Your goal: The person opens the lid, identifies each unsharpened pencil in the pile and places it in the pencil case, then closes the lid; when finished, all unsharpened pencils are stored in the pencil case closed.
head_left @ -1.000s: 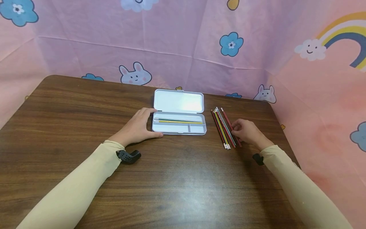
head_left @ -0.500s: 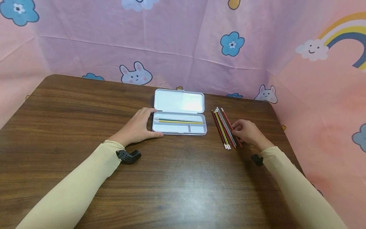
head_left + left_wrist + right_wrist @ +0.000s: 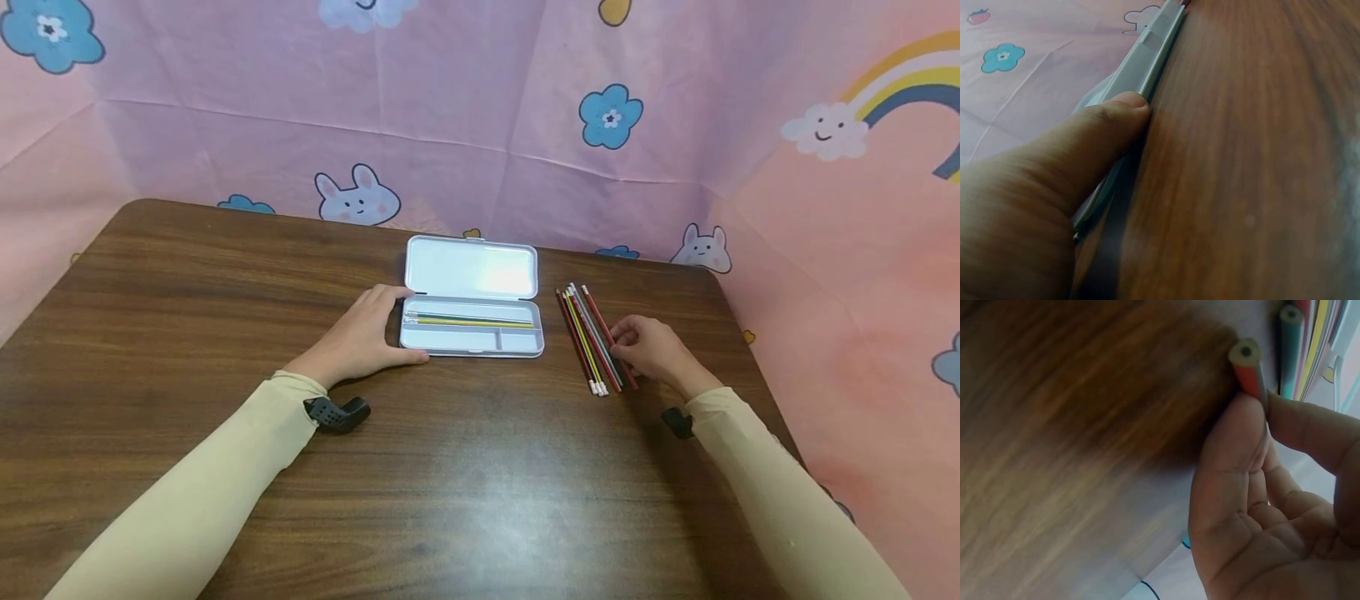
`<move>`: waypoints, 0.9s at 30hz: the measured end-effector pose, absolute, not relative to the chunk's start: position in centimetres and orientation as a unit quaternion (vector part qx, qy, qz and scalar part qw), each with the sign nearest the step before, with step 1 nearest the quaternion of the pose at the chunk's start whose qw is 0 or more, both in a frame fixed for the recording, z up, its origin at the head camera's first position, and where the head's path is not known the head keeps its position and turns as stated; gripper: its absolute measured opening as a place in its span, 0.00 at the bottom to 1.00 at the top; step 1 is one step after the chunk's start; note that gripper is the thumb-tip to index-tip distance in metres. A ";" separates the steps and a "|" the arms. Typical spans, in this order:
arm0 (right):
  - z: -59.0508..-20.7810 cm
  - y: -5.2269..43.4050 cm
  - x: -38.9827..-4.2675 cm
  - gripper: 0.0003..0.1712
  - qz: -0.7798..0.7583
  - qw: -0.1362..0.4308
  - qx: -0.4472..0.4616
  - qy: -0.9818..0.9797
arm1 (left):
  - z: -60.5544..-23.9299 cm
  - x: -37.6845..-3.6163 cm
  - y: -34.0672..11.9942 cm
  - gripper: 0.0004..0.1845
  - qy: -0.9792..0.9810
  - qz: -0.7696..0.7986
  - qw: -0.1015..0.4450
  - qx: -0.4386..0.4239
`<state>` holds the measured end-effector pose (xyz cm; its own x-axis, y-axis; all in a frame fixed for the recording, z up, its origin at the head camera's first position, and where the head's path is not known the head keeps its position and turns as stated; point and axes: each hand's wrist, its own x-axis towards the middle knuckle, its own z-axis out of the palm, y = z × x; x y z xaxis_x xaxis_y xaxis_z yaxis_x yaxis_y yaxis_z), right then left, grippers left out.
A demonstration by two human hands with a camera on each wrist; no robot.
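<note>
A red pencil [image 3: 609,337], the rightmost of a bundle of coloured pencils [image 3: 587,340] lying on the right side of a dark wooden table [image 3: 465,475], is pinched between the thumb and fingers of the right hand [image 3: 651,350]; the right wrist view shows the thumb pressed against its orange-red shaft just below the cut end. The bundle runs roughly front to back, its white eraser ends toward the person. Just to its left sits an open pale-grey pencil case [image 3: 471,325], lid folded back toward the wall, with a yellow pencil [image 3: 468,321] and a green one lying in the long rear compartment of its tray. The left hand [image 3: 362,336] grips the case's left end, thumb along the near edge and fingers curled at the far corner. Both arms wear cream sleeves. A pink cloth [image 3: 480,125] printed with bunnies, blue flowers and a rainbow backs the table.
</note>
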<state>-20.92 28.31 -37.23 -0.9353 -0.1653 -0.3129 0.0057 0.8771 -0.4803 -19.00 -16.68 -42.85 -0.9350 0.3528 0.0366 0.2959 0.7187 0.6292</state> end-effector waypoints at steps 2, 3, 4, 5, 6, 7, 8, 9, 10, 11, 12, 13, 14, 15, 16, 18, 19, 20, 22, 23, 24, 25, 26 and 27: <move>-37.2 28.3 -20.8 0.15 -0.245 0.175 -0.044 0.952 | -42.9 -19.0 -16.7 0.58 0.927 0.331 0.042 0.174; -37.1 28.2 -20.8 0.15 -0.246 0.175 -0.043 0.952 | -42.9 -19.0 -16.7 0.58 0.927 0.330 0.042 0.173; -37.1 28.2 -20.7 0.16 -0.248 0.175 -0.044 0.952 | -42.9 -19.0 -16.7 0.58 0.927 0.331 0.043 0.174; -37.0 28.2 -20.7 0.16 -0.250 0.176 -0.043 0.951 | -42.9 -19.0 -16.7 0.58 0.926 0.331 0.043 0.175; -37.0 28.2 -20.7 0.16 -0.252 0.176 -0.043 0.951 | -42.9 -19.0 -16.7 0.58 0.926 0.331 0.043 0.173; -37.0 28.2 -20.6 0.16 -0.254 0.176 -0.043 0.950 | -42.9 -18.9 -16.7 0.57 0.926 0.332 0.042 0.172; -37.0 28.2 -20.6 0.16 -0.256 0.176 -0.043 0.949 | -42.9 -18.9 -16.7 0.57 0.926 0.333 0.042 0.171; -37.0 28.2 -20.6 0.16 -0.257 0.174 -0.044 0.950 | -42.9 -18.9 -16.7 0.57 0.926 0.334 0.042 0.170; -37.0 28.2 -20.5 0.15 -0.260 0.173 -0.043 0.949 | -42.8 -18.9 -16.6 0.57 0.926 0.334 0.042 0.171; -37.1 28.2 -20.6 0.15 -0.258 0.168 -0.044 0.950 | -42.8 -18.9 -16.6 0.57 0.926 0.334 0.041 0.170; -37.2 28.2 -20.6 0.15 -0.254 0.163 -0.047 0.952 | -42.8 -18.9 -16.6 0.57 0.926 0.335 0.041 0.169; -37.3 28.3 -20.6 0.14 -0.248 0.155 -0.051 0.955 | -42.8 -18.9 -16.6 0.57 0.926 0.334 0.041 0.169; -37.3 28.4 -20.6 0.14 -0.242 0.147 -0.054 0.958 | -42.8 -18.9 -16.6 0.57 0.927 0.334 0.041 0.169; -37.3 28.4 -20.7 0.14 -0.234 0.138 -0.058 0.961 | -42.8 -18.9 -16.6 0.57 0.927 0.333 0.041 0.169; -37.4 28.5 -20.8 0.14 -0.224 0.127 -0.061 0.964 | -42.8 -18.9 -16.7 0.57 0.927 0.333 0.041 0.169; -37.3 28.7 -20.9 0.15 -0.200 0.105 -0.068 0.972 | -42.8 -18.9 -16.7 0.57 0.927 0.332 0.040 0.169; -37.2 28.7 -21.0 0.15 -0.192 0.096 -0.070 0.974 | -42.8 -18.9 -16.7 0.57 0.927 0.332 0.040 0.169; -37.2 28.7 -21.1 0.15 -0.186 0.087 -0.070 0.976 | -42.8 -18.9 -16.7 0.57 0.927 0.332 0.040 0.169; -36.9 28.7 -21.2 0.15 -0.176 0.067 -0.074 0.979 | -42.9 -19.0 -16.7 0.57 0.927 0.332 0.040 0.169; -36.8 28.7 -21.2 0.15 -0.175 0.058 -0.077 0.980 | -42.9 -19.0 -16.7 0.57 0.927 0.332 0.040 0.169; -36.7 28.5 -21.3 0.15 -0.174 0.046 -0.082 0.980 | -42.9 -19.0 -16.7 0.57 0.927 0.332 0.040 0.169; -36.5 28.3 -21.3 0.15 -0.176 0.033 -0.087 0.980 | -42.9 -19.0 -16.7 0.58 0.927 0.332 0.040 0.170; -36.4 28.1 -21.3 0.15 -0.176 0.019 -0.095 0.980 | -42.9 -19.0 -16.7 0.58 0.927 0.332 0.040 0.170; -36.3 27.9 -21.4 0.15 -0.176 0.005 -0.103 0.979 | -42.9 -19.1 -16.7 0.58 0.927 0.331 0.039 0.171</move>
<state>-21.39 27.88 -36.25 -0.9787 -0.2035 0.0262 -0.1998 0.9168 -0.3458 -19.06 -16.68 -42.88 -0.9387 0.3423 0.0406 0.2904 0.7220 0.6279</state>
